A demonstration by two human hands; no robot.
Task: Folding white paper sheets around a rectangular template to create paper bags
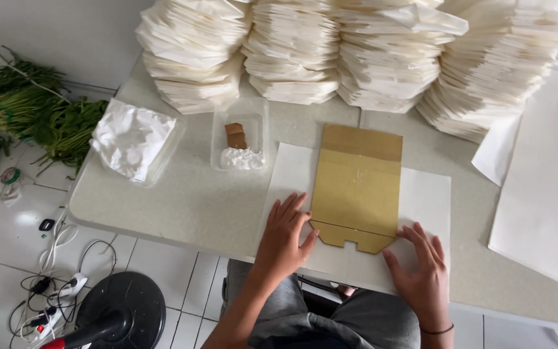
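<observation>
Left hand point(283, 234) and right hand point(421, 265), flat and empty, press white sheet point(427, 197) beside cardboard template point(356, 187) at table's near edge; uneven pressure could shift the template.

Light: bright, even, diffuse daylight | Shadows: soft and faint, under the table point(182, 207) edge and beneath the hands | Glare: pale sheen on the floor tiles point(8, 220); white paper stacks point(356, 52) near overexposed | Focus: sharp throughout, no motion blur | Distortion: mild wide-angle bowing at frame edges
</observation>
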